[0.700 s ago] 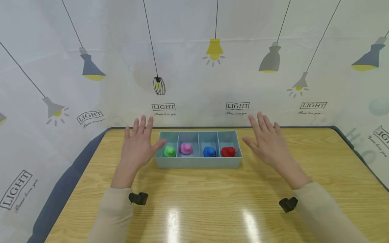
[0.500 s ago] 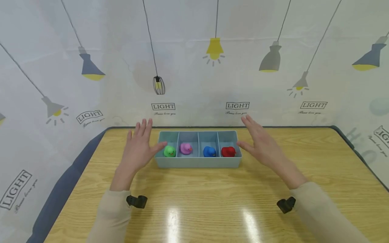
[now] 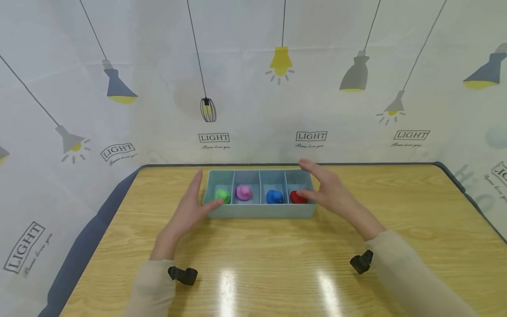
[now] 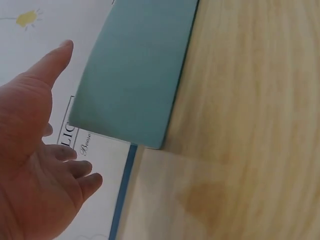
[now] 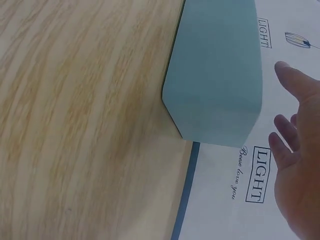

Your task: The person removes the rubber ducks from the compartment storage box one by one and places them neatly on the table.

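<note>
A pale blue-green box [image 3: 259, 211] with dividers stands on the table, several rubber ducks inside. From left to right its compartments hold a green duck [image 3: 222, 194], a pink duck [image 3: 243, 192], a blue duck [image 3: 274, 197] and a red duck [image 3: 295, 198]. My left hand [image 3: 188, 215] is at the box's left end, thumb extended over the front left corner in the head view. At the right end is my right hand [image 3: 334, 192], its thumb partly covering the red duck. Both wrist views show the hands holding nothing, with gaps between the fingers and the box wall [image 4: 132, 70].
A wooden table [image 3: 257, 251] bears the box near its back edge. Behind it hangs a white backdrop [image 3: 245, 79] printed with lamps and lettering. Each sleeve cuff carries a black wrist camera [image 3: 183, 275].
Both hands have come inward and lower toward the box's ends. The right hand moved left until its thumb overlaps the red duck in view. The ducks keep their compartments.
</note>
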A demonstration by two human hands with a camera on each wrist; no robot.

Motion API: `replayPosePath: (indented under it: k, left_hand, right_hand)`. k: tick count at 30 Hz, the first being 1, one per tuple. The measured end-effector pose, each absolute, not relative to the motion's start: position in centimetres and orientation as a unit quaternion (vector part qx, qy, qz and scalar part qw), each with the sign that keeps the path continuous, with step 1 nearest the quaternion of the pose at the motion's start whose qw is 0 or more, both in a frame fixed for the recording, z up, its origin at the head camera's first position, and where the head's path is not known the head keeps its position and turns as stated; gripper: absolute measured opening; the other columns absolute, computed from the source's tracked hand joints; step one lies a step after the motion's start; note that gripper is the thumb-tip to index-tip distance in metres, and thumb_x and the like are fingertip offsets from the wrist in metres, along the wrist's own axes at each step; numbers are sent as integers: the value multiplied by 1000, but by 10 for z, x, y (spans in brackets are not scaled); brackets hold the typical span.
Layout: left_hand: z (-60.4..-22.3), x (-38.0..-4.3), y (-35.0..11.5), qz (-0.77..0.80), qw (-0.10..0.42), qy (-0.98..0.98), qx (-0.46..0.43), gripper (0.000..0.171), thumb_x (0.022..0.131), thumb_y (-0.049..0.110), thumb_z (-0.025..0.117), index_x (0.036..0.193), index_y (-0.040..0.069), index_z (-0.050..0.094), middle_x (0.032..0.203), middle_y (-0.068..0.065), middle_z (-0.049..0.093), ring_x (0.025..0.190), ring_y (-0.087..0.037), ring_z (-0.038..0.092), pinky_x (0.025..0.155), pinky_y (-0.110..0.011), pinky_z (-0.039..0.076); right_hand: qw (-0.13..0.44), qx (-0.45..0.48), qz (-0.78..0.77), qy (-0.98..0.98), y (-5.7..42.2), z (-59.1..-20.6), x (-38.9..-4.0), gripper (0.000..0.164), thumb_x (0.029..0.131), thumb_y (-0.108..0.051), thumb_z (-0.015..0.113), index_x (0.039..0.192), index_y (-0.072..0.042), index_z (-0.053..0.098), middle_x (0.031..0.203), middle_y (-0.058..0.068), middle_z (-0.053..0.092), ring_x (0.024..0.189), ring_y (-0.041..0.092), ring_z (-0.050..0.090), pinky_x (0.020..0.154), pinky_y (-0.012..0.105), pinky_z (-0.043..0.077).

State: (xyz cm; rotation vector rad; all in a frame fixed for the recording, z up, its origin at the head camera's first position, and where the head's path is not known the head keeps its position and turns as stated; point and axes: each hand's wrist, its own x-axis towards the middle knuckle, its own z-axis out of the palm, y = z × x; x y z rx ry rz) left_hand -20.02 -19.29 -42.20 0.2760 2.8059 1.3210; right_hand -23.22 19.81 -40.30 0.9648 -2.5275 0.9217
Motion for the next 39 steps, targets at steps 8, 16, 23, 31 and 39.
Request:
replayPosePath:
  k: [8, 16, 23, 31, 39]
  left_hand:
    - [-432, -199, -190, 458, 40, 885, 80, 107, 95, 41, 75, 166, 15, 0, 170, -17, 8, 152, -43, 18, 121, -56, 21]
    - [-436, -200, -187, 452, 58, 887, 70, 105, 96, 47, 71, 166, 21, -3, 170, -15, 8, 153, -42, 16, 122, -57, 17]
    - [-440, -201, -185, 464, 60, 881, 64, 102, 98, 48, 68, 166, 22, -3, 169, -17, 11, 152, -44, 17, 121, -58, 17]
    - [-446, -201, -183, 479, 63, 873, 61, 96, 101, 51, 61, 167, 20, -2, 170, -15, 8, 153, -43, 14, 121, -58, 14]
    - [-446, -200, -183, 519, 79, 850, 51, 94, 102, 47, 62, 166, 25, -4, 171, -13, 3, 154, -43, 8, 121, -59, 11]
  right_hand:
    - [44, 328, 301, -894, 191, -404, -240, 73, 82, 0, 85, 146, 5, 52, 157, 23, 42, 137, 43, 48, 103, 56, 48]
    - [18, 332, 288, -898, 191, -404, -245, 71, 82, -1, 85, 144, 5, 53, 147, 25, 52, 130, 43, 54, 102, 57, 49]
    - [-30, 314, 257, -913, 192, -402, -246, 72, 85, -9, 83, 149, 0, 51, 141, 21, 60, 116, 35, 63, 97, 52, 52]
    - [-51, 320, 236, -916, 193, -404, -248, 60, 87, -6, 81, 143, 0, 59, 138, 21, 62, 116, 41, 63, 98, 54, 51]
    - [-67, 302, 215, -926, 190, -403, -250, 53, 89, 1, 74, 140, -2, 62, 139, 18, 62, 140, 50, 40, 109, 62, 40]
